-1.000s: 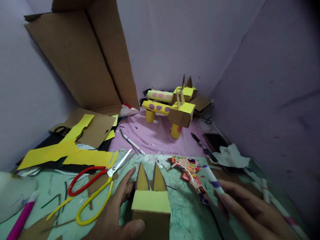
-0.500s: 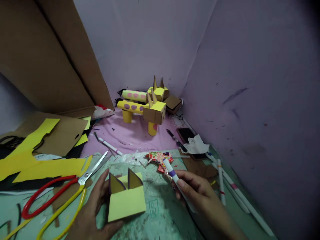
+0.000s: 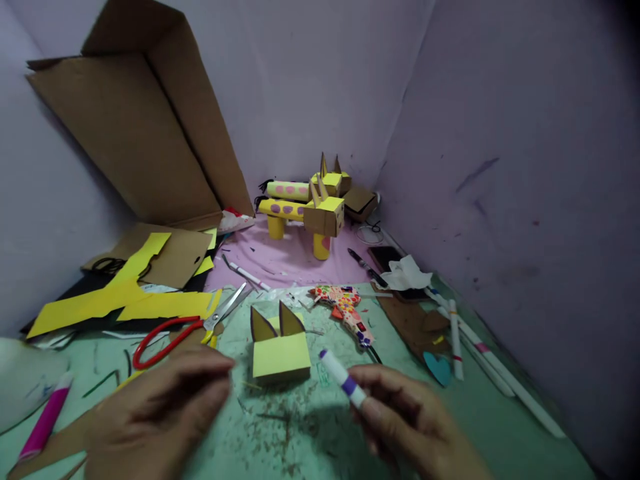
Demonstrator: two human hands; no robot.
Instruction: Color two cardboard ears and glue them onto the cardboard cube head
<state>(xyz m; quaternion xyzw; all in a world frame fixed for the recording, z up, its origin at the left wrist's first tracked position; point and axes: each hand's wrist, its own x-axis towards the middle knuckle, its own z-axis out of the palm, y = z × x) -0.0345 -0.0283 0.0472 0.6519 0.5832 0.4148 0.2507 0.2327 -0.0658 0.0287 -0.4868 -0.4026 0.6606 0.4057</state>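
My right hand [image 3: 405, 417] grips a white marker [image 3: 336, 372] with a purple band, its purple-tipped end pointing up and left. Just left of the marker, a small yellow paper-covered box [image 3: 281, 357] with two pointed cardboard ears rests on the green tabletop, touched by neither hand. My left hand [image 3: 165, 407] is left of the box, slightly blurred, its fingers bent but apart from the thumb and holding nothing. Beyond it lie open scissors [image 3: 170, 333] with red and yellow handles, partly hidden by the hand.
A flower-patterned glue gun [image 3: 345, 310] lies past the box. Yellow cardboard animals [image 3: 325, 217] stand at the back on pink cloth. Yellow paper scraps [image 3: 100, 300] are at left, near a magenta tube [image 3: 47, 417]. White markers [image 3: 455, 340] and a phone [image 3: 385, 257] lie along the right wall.
My left hand has let go of the eared box and drawn back to the left. The box now stands on the table. The marker stays in my right hand. The view has shifted.
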